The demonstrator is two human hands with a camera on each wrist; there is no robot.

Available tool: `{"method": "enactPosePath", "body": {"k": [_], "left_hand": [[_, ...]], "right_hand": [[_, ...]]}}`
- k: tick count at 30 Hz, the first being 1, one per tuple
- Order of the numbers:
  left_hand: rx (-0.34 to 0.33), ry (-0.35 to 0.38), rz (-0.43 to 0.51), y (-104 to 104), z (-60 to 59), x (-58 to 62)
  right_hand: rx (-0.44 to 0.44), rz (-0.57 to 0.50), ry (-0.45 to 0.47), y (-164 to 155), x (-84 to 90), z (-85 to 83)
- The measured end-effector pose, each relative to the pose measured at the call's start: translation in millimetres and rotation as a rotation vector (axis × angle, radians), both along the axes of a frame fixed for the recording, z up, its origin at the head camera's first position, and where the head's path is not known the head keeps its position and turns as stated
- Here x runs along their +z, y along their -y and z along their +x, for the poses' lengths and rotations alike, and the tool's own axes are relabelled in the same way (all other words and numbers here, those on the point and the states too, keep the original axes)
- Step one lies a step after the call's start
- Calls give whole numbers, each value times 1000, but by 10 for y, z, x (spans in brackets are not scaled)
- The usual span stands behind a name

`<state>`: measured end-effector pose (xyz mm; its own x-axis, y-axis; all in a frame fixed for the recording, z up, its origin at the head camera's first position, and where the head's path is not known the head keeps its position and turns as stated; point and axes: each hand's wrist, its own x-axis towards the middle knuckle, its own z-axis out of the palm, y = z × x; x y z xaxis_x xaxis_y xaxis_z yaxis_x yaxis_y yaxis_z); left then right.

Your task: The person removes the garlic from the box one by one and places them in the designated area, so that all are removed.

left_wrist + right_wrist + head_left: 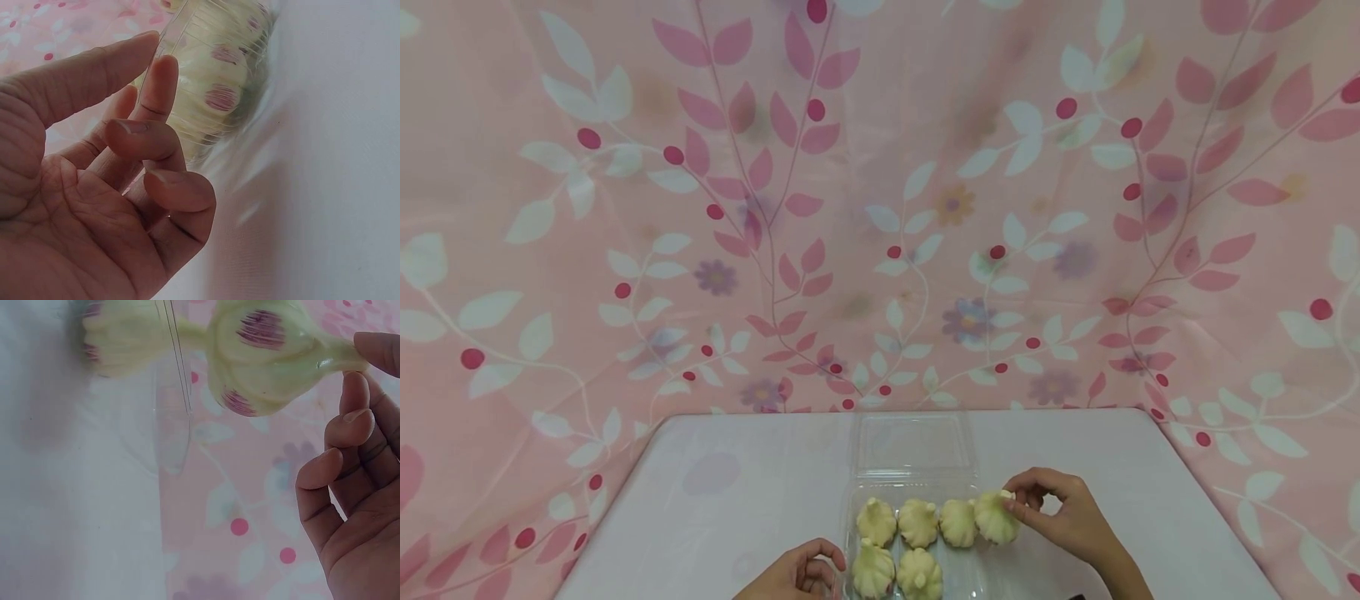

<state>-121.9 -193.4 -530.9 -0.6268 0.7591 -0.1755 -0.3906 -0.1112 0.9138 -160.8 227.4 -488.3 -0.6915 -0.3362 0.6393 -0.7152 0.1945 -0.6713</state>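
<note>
A clear plastic clamshell box (pixel 852 500) sits on the white table (pixel 737 492) with its lid (pixel 912 442) laid open at the back. Several pale garlic bulbs (pixel 917 523) with purple streaks lie in it in two rows. My right hand (pixel 1021 502) pinches the stem of one garlic bulb (pixel 995 518) at the right end of the back row; in the right wrist view this bulb (pixel 265 356) hangs from my right hand (pixel 364 370) beside the box edge (pixel 177 381). My left hand (pixel 829 568) holds the box's front left rim, where thumb and forefinger (pixel 156 53) pinch the ribbed wall (pixel 209 59).
A pink cloth (pixel 880 208) printed with leaves and berries hangs behind the table and drapes past both its sides. The table's bare white top stretches left (pixel 715 517) and right (pixel 1157 500) of the box.
</note>
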Motion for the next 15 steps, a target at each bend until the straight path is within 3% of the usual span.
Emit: {"method": "enactPosePath", "body": {"k": [15], "left_hand": [[20, -16, -38, 1, 11, -25]], "right_hand": [[-148, 37, 104, -205, -59, -73]]}}
